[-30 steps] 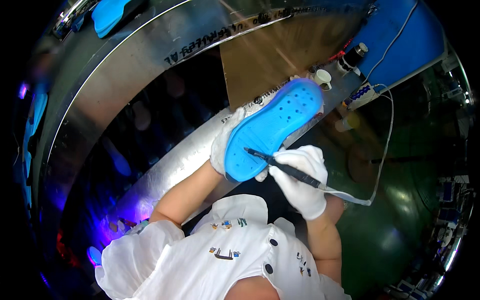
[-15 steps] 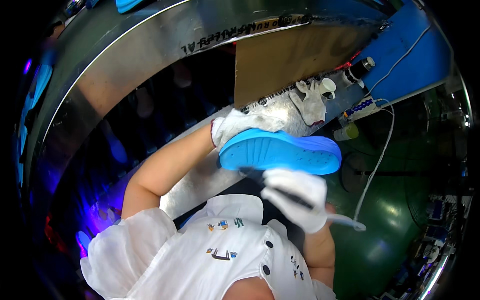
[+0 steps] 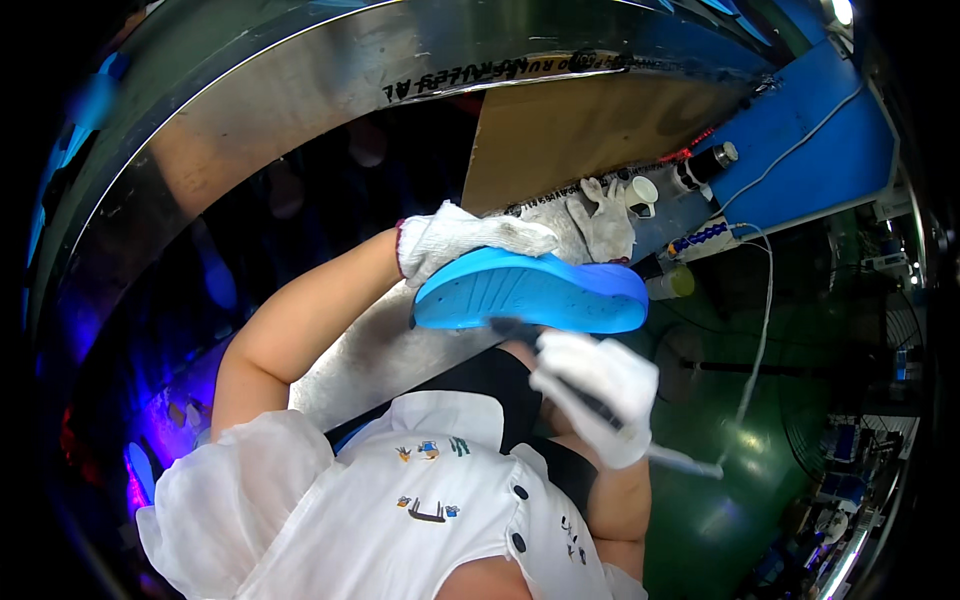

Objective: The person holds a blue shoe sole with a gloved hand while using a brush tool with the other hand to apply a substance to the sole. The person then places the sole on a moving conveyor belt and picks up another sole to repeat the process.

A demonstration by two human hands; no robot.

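Note:
A bright blue shoe sole (image 3: 530, 292), marked with grooves and small dots, is held on edge with its broad face toward me. My gloved left hand (image 3: 480, 238) is closed over its upper edge, thumb side hidden behind the sole. Just below the sole's lower edge, my gloved right hand (image 3: 600, 395) is wrapped around a slim brush (image 3: 685, 460). The brush's pale handle end sticks out at the lower right, and its dark blurred tip reaches the sole's lower edge. Whether the tip touches the sole, I cannot tell.
Beyond the sole, a metal ledge (image 3: 350, 365) carries a loose white glove (image 3: 605, 225), a white cup (image 3: 641, 195) and a dark flask (image 3: 708, 165). A cardboard sheet (image 3: 590, 130) stands behind them. Dark machinery fills the left; a pale cord (image 3: 765, 330) hangs at right.
The whole view has shifted a little. The sole, still in my left hand, is tilted slightly differently, and the brush in my right hand has moved along its lower edge, blurred by motion.

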